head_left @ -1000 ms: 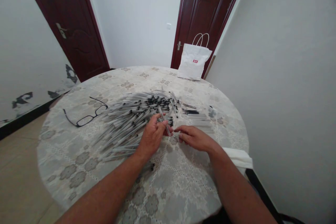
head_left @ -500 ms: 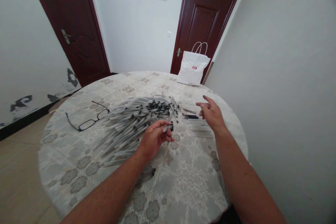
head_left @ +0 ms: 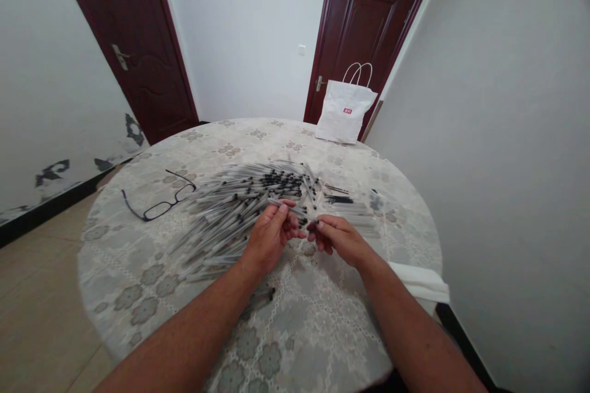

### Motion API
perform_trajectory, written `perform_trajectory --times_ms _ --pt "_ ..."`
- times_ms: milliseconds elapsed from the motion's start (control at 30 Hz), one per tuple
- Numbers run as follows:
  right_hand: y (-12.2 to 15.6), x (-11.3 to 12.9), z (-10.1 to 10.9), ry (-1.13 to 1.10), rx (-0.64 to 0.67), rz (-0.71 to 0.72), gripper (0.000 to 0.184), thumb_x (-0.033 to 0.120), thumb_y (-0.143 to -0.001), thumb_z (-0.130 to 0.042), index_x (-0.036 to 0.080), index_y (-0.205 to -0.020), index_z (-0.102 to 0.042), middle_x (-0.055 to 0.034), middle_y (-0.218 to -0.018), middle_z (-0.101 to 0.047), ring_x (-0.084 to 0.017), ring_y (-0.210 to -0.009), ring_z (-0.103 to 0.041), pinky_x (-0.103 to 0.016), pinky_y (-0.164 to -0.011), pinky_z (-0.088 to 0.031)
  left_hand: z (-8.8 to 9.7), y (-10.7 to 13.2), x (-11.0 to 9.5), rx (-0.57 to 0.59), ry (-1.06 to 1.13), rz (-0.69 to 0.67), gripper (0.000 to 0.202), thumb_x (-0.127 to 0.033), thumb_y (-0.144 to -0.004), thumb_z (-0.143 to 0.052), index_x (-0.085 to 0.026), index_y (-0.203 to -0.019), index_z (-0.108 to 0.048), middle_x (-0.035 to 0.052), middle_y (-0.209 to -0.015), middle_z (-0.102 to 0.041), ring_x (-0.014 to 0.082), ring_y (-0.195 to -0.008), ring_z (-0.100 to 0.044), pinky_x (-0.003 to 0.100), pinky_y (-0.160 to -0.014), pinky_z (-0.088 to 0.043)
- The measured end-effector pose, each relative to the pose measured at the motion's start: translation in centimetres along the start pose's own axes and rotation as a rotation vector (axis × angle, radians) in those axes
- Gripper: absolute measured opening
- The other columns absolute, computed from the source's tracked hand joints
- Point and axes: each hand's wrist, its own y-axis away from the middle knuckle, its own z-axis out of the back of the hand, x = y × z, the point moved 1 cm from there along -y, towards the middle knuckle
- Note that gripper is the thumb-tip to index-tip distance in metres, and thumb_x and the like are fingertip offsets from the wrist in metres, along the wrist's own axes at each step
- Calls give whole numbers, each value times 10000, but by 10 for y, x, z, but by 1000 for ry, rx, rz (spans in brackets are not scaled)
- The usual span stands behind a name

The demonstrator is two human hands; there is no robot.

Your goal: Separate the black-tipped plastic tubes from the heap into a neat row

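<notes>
My left hand (head_left: 271, 236) is closed around a clear pen barrel (head_left: 288, 206), which slants across the fingers just above the table. Facing it, my right hand (head_left: 340, 238) pinches its thumb and forefinger together close to the barrel's right end. The fingertips look dark, and what they hold is too small to make out. Behind and left of my left hand spreads a big heap of clear pens (head_left: 221, 218) with black ends. Clear tubes (head_left: 353, 218) lie side by side beyond my right hand, with thin black pieces (head_left: 338, 199) above them.
Eyeglasses (head_left: 159, 210) lie on the left of the round, cloth-covered table (head_left: 322, 319). A white paper bag (head_left: 346, 112) stands at the far edge. A small dark piece (head_left: 374, 191) lies at right, and a white folded thing (head_left: 419, 282) is by the right edge.
My right hand has come from the right, over the thin pieces, in toward my left hand, and its fingers have closed to a pinch. The barrel in my left hand now shows more plainly.
</notes>
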Motion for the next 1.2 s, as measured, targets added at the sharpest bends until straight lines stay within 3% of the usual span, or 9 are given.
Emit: perform_trajectory --times_ms 233,500,700,767,900,1033,1200 --pt "4 5 1 -118 -39 -31 409 560 -917 -556 165 -928 -664 -7 -714 -623 -95 -512 -541 -191 -403 -299 3 -2 3 -54 -69 -6 343 -433 -850 -715 -189 -1071 -620 -16 -758 -597 130 -674 -607 315 -659 -602" --pt "7 12 -2 64 -21 11 423 574 -964 -496 195 -797 -581 40 -605 -518 -100 -499 -471 -216 -453 -330 6 -1 6 -45 -338 47 367 -444 -814 -756 -156 -1033 -697 60 -834 -731 199 -767 -707 360 -756 -604" --pt "7 15 -2 399 -162 212 271 406 -960 -573 200 -810 -668 6 -687 -645 -130 -649 -574 -245 -644 -434 8 -3 5 -99 -402 30 388 -477 -803 -760 -141 -993 -714 79 -817 -760 218 -761 -730 394 -807 -606" --pt "5 12 -3 383 -220 239 195 390 -924 -628 207 -903 -693 0 -746 -672 -143 -689 -600 -253 -664 -452 8 -3 4 -110 -408 26 385 -473 -809 -756 -139 -996 -714 73 -812 -761 214 -761 -731 384 -806 -607" --pt "3 6 -5 291 -259 244 283 441 -901 -656 209 -1060 -688 -11 -800 -667 -148 -686 -599 -257 -635 -467 7 -3 4 -139 -379 8 349 -451 -816 -753 -149 -988 -709 56 -799 -759 204 -745 -731 355 -780 -609" --pt "3 4 -4 164 -224 148 465 546 -1006 -419 184 -845 -662 -20 -698 -632 -130 -572 -565 -248 -541 -437 8 -3 5 -143 -379 1 356 -450 -802 -766 -151 -989 -716 60 -818 -759 213 -759 -732 371 -783 -613" --pt "2 4 -4 156 -205 95 488 576 -997 -431 185 -789 -635 8 -616 -569 -119 -518 -528 -239 -499 -412 8 -3 6 -113 -396 1 368 -458 -804 -764 -153 -1005 -720 66 -842 -761 221 -787 -734 391 -812 -612"
